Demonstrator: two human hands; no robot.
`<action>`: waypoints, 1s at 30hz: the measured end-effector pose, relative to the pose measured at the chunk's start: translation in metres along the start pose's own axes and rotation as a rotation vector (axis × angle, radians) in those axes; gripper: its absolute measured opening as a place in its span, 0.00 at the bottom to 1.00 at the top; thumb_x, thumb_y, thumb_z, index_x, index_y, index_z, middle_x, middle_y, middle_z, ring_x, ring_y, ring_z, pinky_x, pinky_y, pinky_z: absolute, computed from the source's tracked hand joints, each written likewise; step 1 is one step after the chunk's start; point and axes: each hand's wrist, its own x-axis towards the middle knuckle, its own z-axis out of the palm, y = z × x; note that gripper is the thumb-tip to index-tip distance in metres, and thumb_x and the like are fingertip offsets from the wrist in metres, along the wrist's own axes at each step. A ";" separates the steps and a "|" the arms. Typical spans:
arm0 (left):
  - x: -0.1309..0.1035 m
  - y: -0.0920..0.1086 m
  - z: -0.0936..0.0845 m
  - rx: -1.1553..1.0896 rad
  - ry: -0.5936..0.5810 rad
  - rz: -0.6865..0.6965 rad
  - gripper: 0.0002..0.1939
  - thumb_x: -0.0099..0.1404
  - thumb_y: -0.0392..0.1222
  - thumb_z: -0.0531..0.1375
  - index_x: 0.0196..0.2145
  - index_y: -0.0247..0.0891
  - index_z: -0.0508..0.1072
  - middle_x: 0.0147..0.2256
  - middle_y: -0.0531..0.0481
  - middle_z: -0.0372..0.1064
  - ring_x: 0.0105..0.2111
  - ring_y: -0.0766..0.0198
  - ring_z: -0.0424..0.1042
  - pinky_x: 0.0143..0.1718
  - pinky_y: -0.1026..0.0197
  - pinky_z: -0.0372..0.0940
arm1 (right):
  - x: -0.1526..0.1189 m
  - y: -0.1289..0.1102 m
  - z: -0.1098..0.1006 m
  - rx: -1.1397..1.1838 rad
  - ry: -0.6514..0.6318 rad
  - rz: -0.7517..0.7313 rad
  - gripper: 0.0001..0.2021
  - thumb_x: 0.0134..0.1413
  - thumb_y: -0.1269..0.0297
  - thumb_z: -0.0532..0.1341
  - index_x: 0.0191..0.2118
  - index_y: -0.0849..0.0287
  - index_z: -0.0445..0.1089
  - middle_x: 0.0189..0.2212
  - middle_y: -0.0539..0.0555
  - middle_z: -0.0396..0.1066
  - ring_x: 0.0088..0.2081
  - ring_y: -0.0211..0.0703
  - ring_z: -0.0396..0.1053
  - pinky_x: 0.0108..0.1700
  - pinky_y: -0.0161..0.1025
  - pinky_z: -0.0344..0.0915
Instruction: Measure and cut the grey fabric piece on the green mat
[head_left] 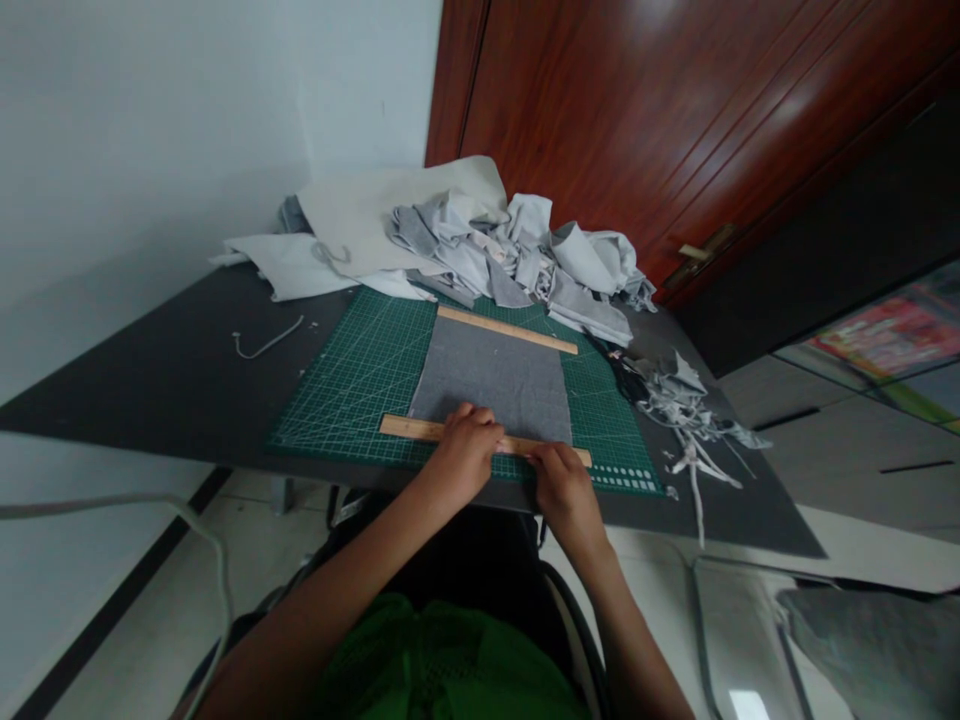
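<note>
Table (142, 400): underneath.
Mat (352, 365): likely shields the table.
Cloth (495, 370): flat on the mat.
Near ruler (412, 428): along its near edge, perhaps as weight.
Far ruler (510, 331): likewise, far edge.
Left hand (470, 445): curled on the near ruler, seemingly steadying it.
Right hand (566, 485): same, farther right; whether either pinches, I cannot tell.

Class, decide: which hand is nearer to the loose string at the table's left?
Left. The left hand is on the near ruler, to the right of the string and closer to the person; the right hand is at that ruler too, farther right.
</note>
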 end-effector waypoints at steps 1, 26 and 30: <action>0.000 0.000 0.000 -0.003 0.008 0.005 0.12 0.68 0.27 0.57 0.31 0.37 0.76 0.37 0.47 0.71 0.44 0.54 0.64 0.42 0.53 0.59 | 0.001 -0.001 0.002 0.017 0.001 0.000 0.10 0.70 0.73 0.54 0.38 0.57 0.71 0.36 0.58 0.73 0.38 0.52 0.72 0.43 0.46 0.68; 0.003 -0.004 -0.010 -0.048 -0.116 -0.022 0.10 0.68 0.30 0.58 0.30 0.37 0.75 0.39 0.48 0.71 0.45 0.55 0.65 0.47 0.54 0.61 | 0.012 -0.021 0.014 0.130 -0.020 -0.038 0.12 0.68 0.75 0.54 0.42 0.57 0.73 0.39 0.59 0.75 0.41 0.52 0.73 0.46 0.47 0.70; 0.003 -0.002 -0.016 -0.085 -0.096 0.014 0.15 0.74 0.37 0.53 0.29 0.37 0.74 0.36 0.48 0.70 0.43 0.56 0.66 0.49 0.53 0.62 | 0.014 -0.022 0.014 0.133 -0.033 -0.042 0.12 0.68 0.75 0.53 0.44 0.57 0.73 0.39 0.59 0.75 0.42 0.51 0.72 0.47 0.47 0.70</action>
